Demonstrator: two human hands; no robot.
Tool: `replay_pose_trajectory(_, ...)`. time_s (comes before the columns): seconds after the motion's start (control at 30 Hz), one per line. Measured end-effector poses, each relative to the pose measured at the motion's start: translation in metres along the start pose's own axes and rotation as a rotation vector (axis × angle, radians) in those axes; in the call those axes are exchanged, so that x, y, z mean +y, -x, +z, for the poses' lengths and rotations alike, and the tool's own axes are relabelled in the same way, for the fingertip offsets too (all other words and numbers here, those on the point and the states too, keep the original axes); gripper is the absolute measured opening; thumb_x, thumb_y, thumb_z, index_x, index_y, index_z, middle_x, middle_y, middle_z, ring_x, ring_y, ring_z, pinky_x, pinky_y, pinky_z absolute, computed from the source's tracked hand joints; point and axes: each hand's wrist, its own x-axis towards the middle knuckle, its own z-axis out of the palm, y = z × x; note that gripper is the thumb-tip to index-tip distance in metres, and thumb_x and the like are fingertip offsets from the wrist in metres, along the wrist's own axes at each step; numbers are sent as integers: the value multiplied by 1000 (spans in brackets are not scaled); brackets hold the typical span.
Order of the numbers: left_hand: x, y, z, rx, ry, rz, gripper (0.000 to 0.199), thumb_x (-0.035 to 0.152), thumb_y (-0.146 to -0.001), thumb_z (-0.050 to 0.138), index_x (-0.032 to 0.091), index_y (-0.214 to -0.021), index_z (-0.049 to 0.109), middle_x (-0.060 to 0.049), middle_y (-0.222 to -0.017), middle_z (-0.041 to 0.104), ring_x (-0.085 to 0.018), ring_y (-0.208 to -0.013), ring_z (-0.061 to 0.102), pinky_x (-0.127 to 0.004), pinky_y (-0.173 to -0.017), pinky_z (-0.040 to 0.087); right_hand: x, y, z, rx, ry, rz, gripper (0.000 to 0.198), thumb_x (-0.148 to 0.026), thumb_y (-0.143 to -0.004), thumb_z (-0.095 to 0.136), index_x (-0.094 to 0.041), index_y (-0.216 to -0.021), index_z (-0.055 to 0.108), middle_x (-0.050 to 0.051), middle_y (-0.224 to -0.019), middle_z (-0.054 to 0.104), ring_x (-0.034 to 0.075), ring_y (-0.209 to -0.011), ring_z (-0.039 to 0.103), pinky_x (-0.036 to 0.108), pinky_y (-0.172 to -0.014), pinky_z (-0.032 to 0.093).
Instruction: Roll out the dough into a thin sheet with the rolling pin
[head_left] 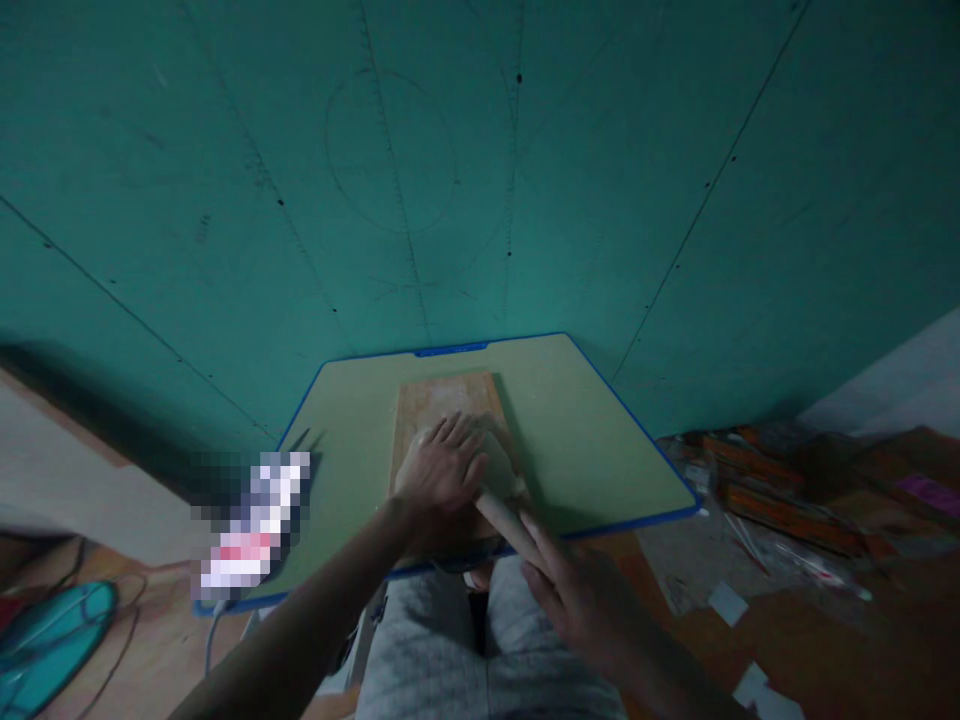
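- On my feed, well to the left of the wooden board and lower down, a round teal thing lies on the floor with a dark cord about it
- Nearer, left of the board on the pale green table, lies a pixelated item – I can't tell what it is – with a grey cable running down from its lower end
- On the board I have the left hand, palm down, fingers stretched out and a little apart over a pale, dough-like piece; whether its thumb touches the rod's end I cannot tell
- That piece lies on the middle of the board, showing on both sides of the hand
- A pale rod slants over the board's near right part, its far end beside the left thumb
- Just off the board's near right corner, the right hand is closed around the rod's near end
- I judge the step in hand to be flattening or turning the piece – the next move seems to call for keeping the left fingers clear of the rod, then even pressure, with the piece lying flat
- Well right of the board, on the floor, sits mixed clutter, mostly too dim to name
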Motion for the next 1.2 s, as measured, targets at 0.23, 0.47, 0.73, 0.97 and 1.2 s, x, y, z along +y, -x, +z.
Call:
replay_pose_trajectory(0.23, 6, -45, 4, -72, 25, -1, 47, 33, -92, 43, 19, -135, 55, -10, -142, 53, -31, -137, 40, -50, -114, 31, 10, -2, 21, 98, 184, 125, 38, -29, -93, 51, -18, -129, 56, 14, -100, 74, 22, -66, 71, 27, -52, 45)
replay_pose_trajectory(0.47, 18, -81, 8, -95, 117, -98, 43, 35, -97, 35, 20, -132, 56, -8, -137, 57, -26, -135, 43, -44, -111, 36, 35, -2, 18, 70, 139, 157, 38, -46, -97, 42, -19, -92, 68, 7, -62, 71, 22, -48, 66, 28, -43, 33)
replay_pose_trajectory(0.73, 30, -116, 13, 27, 192, -221, 36, 29, -99, 28, 17, -109, 60, -10, -112, 65, -25, -108, 58, -40, -93, 47, 57, -22, -25, -91, 188, 192, 38, -40, -101, 33, -22, -90, 64, 4, -68, 71, 19, -57, 67, 28, -48, 28)
replay_pose_trajectory(0.97, 24, -83, 13, 58, 148, -231, 34, 27, -99, 30, 18, -108, 61, -10, -109, 66, -25, -108, 60, -41, -94, 46, 31, -47, -19, -108, 218, 219, 20, -37, -96, 50, -22, -105, 61, 4, -81, 73, 20, -70, 70, 27, -53, 34)
replay_pose_trajectory(1.2, -8, -6, 17, 75, 134, -205, 53, 35, -99, 36, 11, -146, 33, -18, -151, 39, -29, -138, 40, -46, -108, 39, 72, -45, -18, -39, -25, 396, 30, -42, -92, 46, -21, -105, 63, 8, -84, 74, 23, -77, 70, 28, -60, 39)
